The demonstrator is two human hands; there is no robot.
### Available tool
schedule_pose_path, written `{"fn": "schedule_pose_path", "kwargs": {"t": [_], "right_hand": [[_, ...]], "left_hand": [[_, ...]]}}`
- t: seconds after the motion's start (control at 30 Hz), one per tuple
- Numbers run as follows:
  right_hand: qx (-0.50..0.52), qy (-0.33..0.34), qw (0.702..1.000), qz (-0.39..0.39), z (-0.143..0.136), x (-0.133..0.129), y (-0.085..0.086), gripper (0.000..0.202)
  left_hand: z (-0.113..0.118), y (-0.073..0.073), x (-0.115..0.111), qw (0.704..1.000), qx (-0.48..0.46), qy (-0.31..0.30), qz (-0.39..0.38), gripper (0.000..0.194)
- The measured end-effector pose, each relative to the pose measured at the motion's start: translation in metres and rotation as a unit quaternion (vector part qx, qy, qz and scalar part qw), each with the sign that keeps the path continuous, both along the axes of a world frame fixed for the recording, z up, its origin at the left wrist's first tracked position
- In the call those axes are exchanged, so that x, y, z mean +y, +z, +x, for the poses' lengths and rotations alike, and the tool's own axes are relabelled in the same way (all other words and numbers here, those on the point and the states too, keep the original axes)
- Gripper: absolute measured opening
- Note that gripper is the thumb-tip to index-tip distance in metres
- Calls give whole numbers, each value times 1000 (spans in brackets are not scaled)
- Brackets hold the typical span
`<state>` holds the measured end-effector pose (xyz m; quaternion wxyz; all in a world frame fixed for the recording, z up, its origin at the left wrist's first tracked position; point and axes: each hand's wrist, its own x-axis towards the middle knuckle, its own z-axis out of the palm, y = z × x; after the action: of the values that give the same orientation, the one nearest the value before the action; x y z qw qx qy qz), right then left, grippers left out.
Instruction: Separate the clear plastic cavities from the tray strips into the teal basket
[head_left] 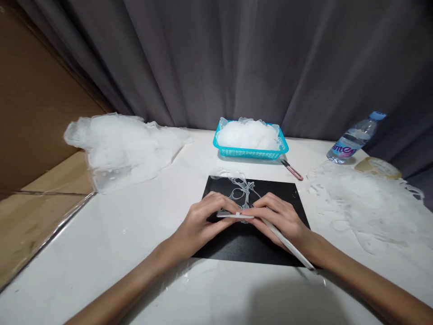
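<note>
The white counter (101,243) carries the black mat (237,246), over which the left hand (199,223) and right hand (282,221) bend inward, a white stick (287,245) slanting back from the right one and clear scraps (248,192) lying just beyond. Thumbs and fingers of both hands pinch a thin piece (226,215), seen nearly edge-on over the mat's middle. The step in hand appears to be close finger work on this piece, calling next for a steady pinch and light pressure.
</note>
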<state>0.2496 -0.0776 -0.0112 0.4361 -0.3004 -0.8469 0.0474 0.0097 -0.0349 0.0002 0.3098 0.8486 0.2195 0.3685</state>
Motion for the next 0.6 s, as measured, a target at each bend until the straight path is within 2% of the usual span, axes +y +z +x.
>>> {"fn": "schedule_pose_path", "kwargs": {"t": [0.17, 0.27, 0.4, 0.6], "right_hand": [[5, -30, 999, 12, 0, 1, -7, 24], [3, -46, 999, -20, 0, 4, -17, 27], [-16, -27, 997, -63, 0, 6, -31, 20], [-17, -33, 998, -52, -1, 5, -30, 22]], "left_hand": [[-1, -1, -1, 1000, -9, -7, -11, 13], [-2, -4, -1, 999, -20, -13, -34, 15], [-2, -6, -2, 999, -18, -10, -50, 15], [0, -5, -3, 998, -17, -10, -63, 12]]}}
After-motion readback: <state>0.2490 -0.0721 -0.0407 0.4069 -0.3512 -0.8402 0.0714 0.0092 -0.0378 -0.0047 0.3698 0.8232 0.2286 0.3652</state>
